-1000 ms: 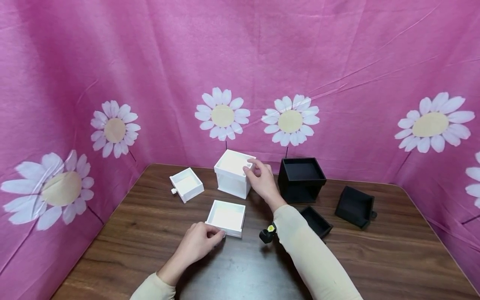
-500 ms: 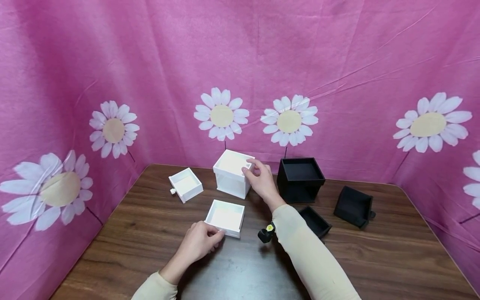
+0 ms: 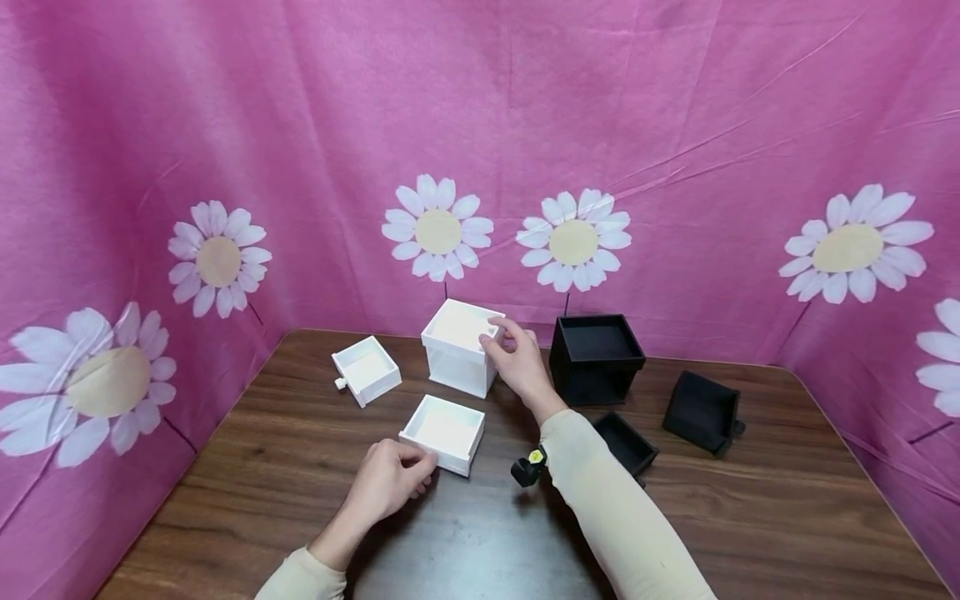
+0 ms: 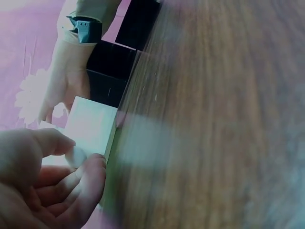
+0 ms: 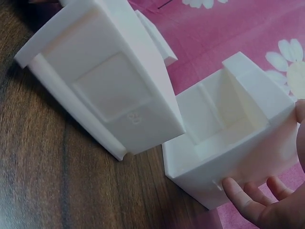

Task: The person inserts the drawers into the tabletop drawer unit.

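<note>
My left hand (image 3: pixel 386 479) pinches the round white knob (image 4: pixel 76 156) of a white drawer (image 3: pixel 444 429) between thumb and fingers. In the right wrist view the drawer's outer face (image 5: pixel 107 90) looks tilted and apart from the white box (image 5: pixel 238 157). That box, an open-fronted drawer cabinet, stands behind the drawer. My right hand (image 3: pixel 517 362) holds its right side, thumb and forefinger at the top rim and other fingers (image 5: pixel 243 198) against the side wall. The inside of the cabinet shows no drawer in the right wrist view.
A second white drawer (image 3: pixel 367 371) lies back left on the wooden table (image 3: pixel 247 467). To the right stands a black cabinet (image 3: pixel 597 358), with one black drawer (image 3: pixel 626 446) in front and another (image 3: pixel 701 412) farther right. A pink flowered curtain (image 3: pixel 510 100) surrounds the table.
My left hand has shifted slightly left with the drawer, which now looks lifted and tilted. The right hand keeps its hold on the white cabinet. The head view has drifted slightly.
</note>
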`<state>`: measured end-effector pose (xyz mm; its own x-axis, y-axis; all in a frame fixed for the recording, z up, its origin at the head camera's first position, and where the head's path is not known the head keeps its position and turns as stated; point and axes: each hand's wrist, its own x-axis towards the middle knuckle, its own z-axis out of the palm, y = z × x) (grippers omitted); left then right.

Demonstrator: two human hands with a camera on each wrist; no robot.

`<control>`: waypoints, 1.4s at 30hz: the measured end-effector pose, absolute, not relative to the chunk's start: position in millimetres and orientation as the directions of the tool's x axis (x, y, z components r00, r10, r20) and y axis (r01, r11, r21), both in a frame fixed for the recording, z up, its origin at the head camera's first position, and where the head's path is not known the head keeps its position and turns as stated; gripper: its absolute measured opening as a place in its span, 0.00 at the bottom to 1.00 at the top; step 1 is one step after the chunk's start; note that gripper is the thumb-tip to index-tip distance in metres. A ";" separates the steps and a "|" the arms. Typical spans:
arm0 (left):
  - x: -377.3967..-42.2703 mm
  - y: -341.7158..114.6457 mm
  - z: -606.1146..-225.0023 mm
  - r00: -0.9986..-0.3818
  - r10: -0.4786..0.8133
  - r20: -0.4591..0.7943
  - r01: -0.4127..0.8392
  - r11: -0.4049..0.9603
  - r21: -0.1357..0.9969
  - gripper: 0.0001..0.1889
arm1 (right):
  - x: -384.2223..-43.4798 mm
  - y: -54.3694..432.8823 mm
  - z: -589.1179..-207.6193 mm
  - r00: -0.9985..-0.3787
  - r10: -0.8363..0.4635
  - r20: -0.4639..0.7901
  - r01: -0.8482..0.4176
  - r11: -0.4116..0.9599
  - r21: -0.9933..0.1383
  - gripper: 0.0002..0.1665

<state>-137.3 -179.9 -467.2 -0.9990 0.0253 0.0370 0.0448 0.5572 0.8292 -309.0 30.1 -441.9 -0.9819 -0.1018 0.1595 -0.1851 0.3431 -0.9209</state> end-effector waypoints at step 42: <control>-177.3 -178.6 -474.3 -0.993 -0.101 0.058 -0.002 0.518 0.856 0.10 | -311.8 31.6 -441.5 -0.987 -0.127 0.094 -0.128 0.292 -0.948 0.28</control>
<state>-177.3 -178.6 -474.3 -0.9932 -0.1006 0.0579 -0.0025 0.5176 0.8556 -311.8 31.6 -441.5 -0.9875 -0.1267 0.0940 -0.1277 0.2916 -0.9480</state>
